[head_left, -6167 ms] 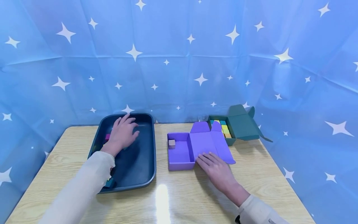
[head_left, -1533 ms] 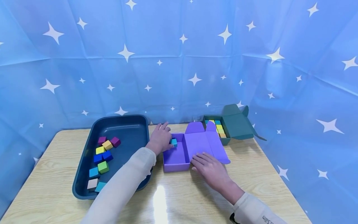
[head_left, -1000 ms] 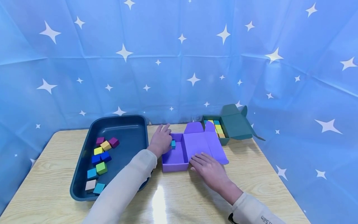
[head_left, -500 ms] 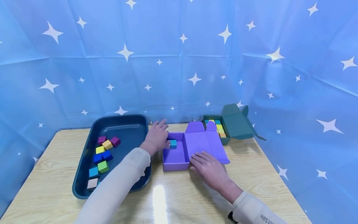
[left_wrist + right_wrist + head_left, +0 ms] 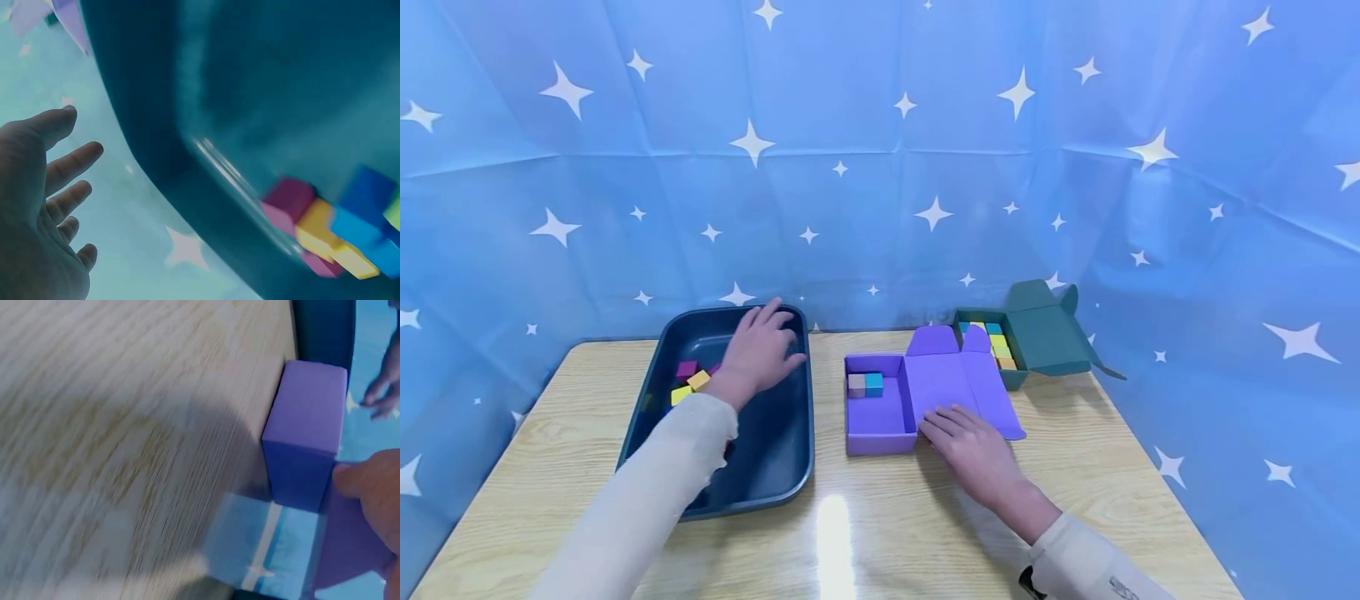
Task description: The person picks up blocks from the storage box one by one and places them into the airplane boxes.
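Over the dark blue tray [image 5: 810, 417] hovers my left hand [image 5: 754, 354], fingers spread and nothing held; the left wrist view shows the same loose hand [image 5: 31, 206] with no block in it. Inside the tray are magenta [image 5: 687, 371], orange [image 5: 699, 381] and yellow [image 5: 681, 395] blocks, and the left wrist view adds blue ones [image 5: 367, 194]. A wooden-coloured block [image 5: 857, 386] and a teal block [image 5: 874, 384] sit side by side in the purple box [image 5: 880, 446]. My right hand [image 5: 973, 458] rests on the near edge of its opened lid [image 5: 943, 379].
Behind the purple lid, a dark green box [image 5: 1017, 381] holds several coloured blocks, its lid [image 5: 1048, 333] folded open to the right. Everything stands on a wood-grain table [image 5: 775, 550]. A blue star-patterned cloth [image 5: 880, 208] surrounds the table's back and sides.
A teal block has been placed beside the wooden-coloured one in the purple box. My left hand has let go of it and moved left over the tray. The right hand stays on the lid.
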`<state>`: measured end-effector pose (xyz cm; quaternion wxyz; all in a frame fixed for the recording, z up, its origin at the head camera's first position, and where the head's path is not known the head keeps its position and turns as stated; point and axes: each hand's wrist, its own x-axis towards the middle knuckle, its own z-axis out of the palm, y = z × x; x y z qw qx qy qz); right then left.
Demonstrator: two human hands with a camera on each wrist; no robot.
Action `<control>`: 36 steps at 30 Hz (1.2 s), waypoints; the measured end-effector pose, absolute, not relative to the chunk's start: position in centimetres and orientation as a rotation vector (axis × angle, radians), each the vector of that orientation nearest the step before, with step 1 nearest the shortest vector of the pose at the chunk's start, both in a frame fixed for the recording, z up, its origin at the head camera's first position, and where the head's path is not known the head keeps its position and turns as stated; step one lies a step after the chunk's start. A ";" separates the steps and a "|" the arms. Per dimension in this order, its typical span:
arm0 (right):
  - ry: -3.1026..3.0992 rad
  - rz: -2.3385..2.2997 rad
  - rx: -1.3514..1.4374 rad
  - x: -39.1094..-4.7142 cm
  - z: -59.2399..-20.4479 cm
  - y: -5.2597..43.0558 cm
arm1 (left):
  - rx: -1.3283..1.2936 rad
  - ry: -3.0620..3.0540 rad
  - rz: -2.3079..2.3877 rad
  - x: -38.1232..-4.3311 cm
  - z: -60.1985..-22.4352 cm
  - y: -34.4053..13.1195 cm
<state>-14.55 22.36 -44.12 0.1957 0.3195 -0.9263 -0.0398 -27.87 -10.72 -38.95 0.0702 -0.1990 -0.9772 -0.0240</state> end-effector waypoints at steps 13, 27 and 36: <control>-2.524 -0.033 0.919 -14.7 -44.1 24.6 | -0.425 -2.983 -0.166 -26.8 -39.8 -18.7; -2.538 0.017 0.893 -14.6 -44.1 24.5 | -0.354 -3.110 -0.145 -26.0 -41.3 -22.6; -2.555 0.019 0.879 -14.5 -44.0 24.5 | -0.321 -3.152 -0.078 -26.8 -42.6 -22.1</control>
